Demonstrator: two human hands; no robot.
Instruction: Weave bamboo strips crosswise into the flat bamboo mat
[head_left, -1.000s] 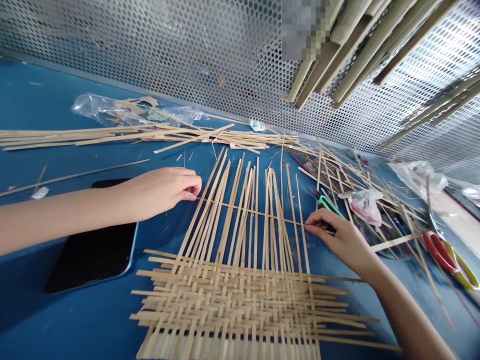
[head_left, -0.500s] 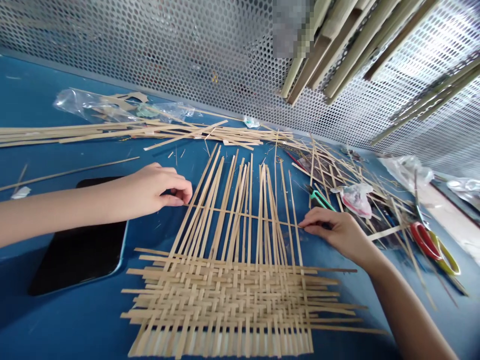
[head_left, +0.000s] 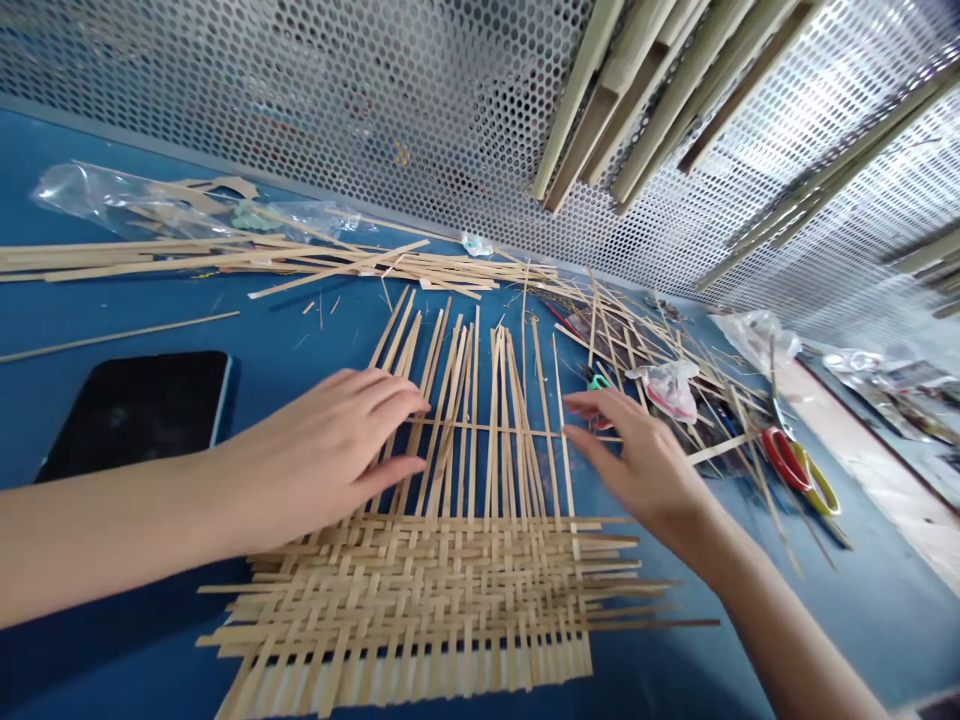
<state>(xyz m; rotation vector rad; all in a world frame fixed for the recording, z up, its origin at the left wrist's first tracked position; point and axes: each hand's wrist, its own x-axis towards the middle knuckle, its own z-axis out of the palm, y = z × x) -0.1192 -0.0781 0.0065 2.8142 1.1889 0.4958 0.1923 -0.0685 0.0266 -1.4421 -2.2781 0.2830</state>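
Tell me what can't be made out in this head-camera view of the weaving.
From the head view:
Strips under the left hand: hidden by the hand.
Lower corner of the black phone: hidden by the left forearm.
Near edge of the woven mat: cut off by the bottom edge.
Contents of the crumpled plastic bag: too creased to tell.

A flat mat of woven bamboo strips (head_left: 420, 610) lies on the blue desk (head_left: 675, 680), its pale strips passing over and under in a tight checkered weave at the near end, with uneven ends sticking out left and right. From its far edge, long loose strips (head_left: 495, 400) fan toward the far side, bunched in places and crossed by a single thin strip (head_left: 525, 432) running left to right.
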